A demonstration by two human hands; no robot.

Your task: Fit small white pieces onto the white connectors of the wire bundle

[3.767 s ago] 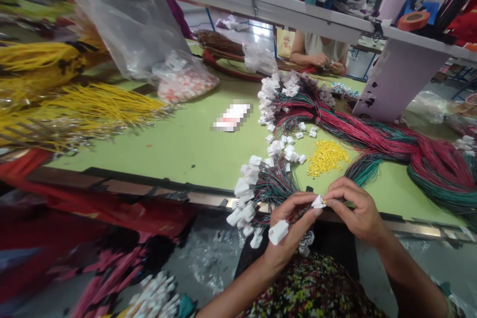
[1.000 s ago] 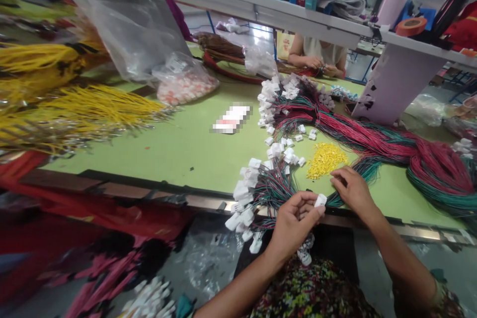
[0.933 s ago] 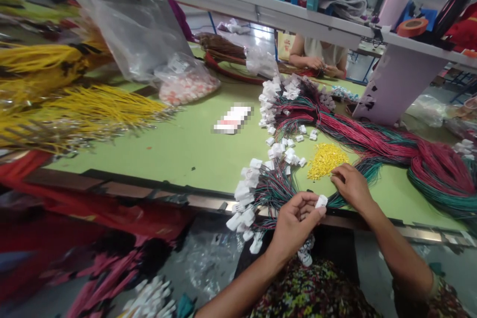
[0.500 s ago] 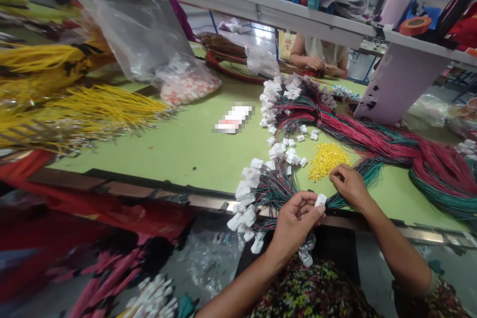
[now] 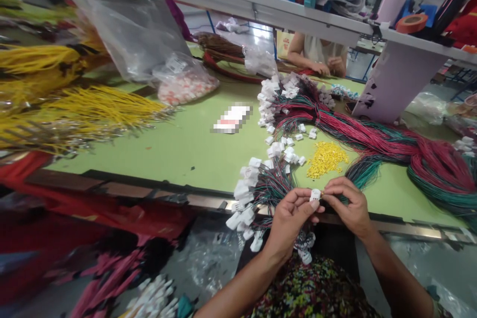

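Observation:
Between the thumb and fingers of my left hand (image 5: 296, 213) is a small white plastic connector (image 5: 315, 195). My right hand (image 5: 346, 201) is pinched at the connector's right side, with a tiny yellowish piece barely showing at its fingertips. Just beyond my hands lies a pile of small yellow pieces (image 5: 328, 158) on the green tabletop (image 5: 179, 144). To the left of my left hand, a bundle of dark wires (image 5: 274, 184) ends in several white connectors (image 5: 246, 191) that hang over the table edge.
Long red and green wire bundles (image 5: 372, 134) stretch across the right side. Yellow wires (image 5: 100, 104) cover the left. A plastic bag of small parts (image 5: 186, 82) lies further back. A shelf (image 5: 268, 12) spans above, and a person (image 5: 316, 54) sits across the table.
My right hand has moved from the edge of the yellow pile back to the connector, meeting my left hand. The connector is turned slightly. The person opposite has shifted their hands.

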